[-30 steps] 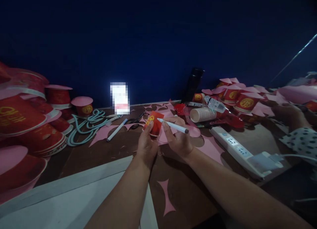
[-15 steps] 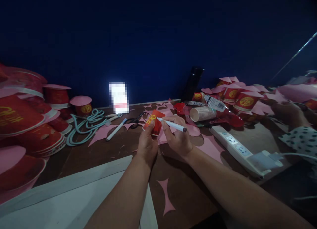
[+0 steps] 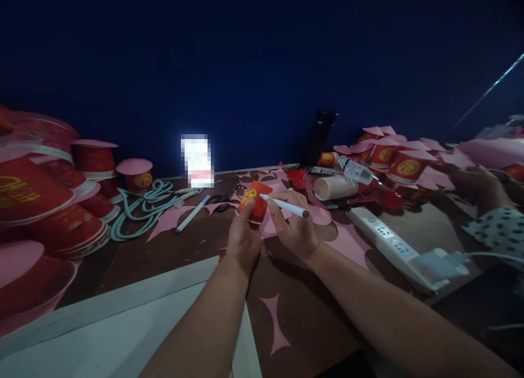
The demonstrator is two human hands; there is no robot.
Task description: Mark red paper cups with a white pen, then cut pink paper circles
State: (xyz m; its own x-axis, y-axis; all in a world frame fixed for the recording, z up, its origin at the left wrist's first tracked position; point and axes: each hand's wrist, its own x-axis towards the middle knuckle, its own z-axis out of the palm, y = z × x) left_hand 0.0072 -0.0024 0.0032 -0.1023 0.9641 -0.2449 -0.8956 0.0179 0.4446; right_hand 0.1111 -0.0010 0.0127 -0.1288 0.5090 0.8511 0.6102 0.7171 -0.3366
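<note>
My left hand (image 3: 244,235) is closed around a red paper cup (image 3: 259,208) with yellow lettering, its thumb lying over the printed side. A white marker (image 3: 289,207) is pinched in my right hand (image 3: 297,233), and its tip meets or nearly meets the cup's wall close to the lettering; I cannot tell whether they touch. Pink paper scraps (image 3: 272,222) lie beneath and behind both hands. To the left, a second marker (image 3: 193,214) rests on the brown table, beside dark-handled scissors (image 3: 223,201).
Red cups topped with pink paper (image 3: 35,187) crowd the left; more (image 3: 405,168) pile up at the right. A teal cord (image 3: 123,217), lit phone (image 3: 197,160), stacked paper cups (image 3: 338,188), power strip (image 3: 393,247) and white board (image 3: 102,323) surround me. Another person's hand (image 3: 477,187) is far right.
The red cup has turned slightly in my left hand, shifting its visible lettering. My right hand and the marker stay almost in place.
</note>
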